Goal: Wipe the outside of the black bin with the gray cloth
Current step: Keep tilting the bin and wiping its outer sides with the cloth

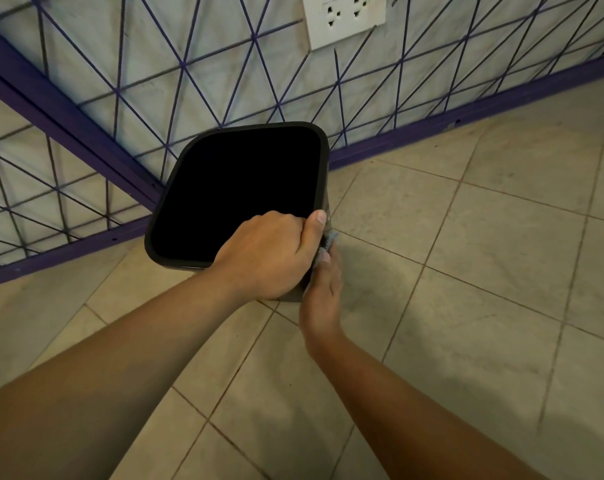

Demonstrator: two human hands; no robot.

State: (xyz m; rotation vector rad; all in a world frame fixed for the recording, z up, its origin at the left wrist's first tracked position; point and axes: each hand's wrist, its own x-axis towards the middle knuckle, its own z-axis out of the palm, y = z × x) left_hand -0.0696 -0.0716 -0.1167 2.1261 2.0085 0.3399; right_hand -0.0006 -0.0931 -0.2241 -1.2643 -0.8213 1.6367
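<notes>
The black bin (325,150) stands on the tiled floor in the room's corner, its dark opening facing up at me. My left hand (269,258) grips the bin's near right rim, thumb curled over the corner. Just below it, my right hand (323,292) presses the gray cloth (331,239) against the bin's right outer side. Only a small blue-gray edge of the cloth shows past the fingers; the rest is hidden between my hand and the bin wall.
Two walls with purple line patterns and purple skirting (467,114) meet behind the bin. A white socket plate (344,19) sits on the wall above. Beige floor tiles (484,271) spread to the right and toward me.
</notes>
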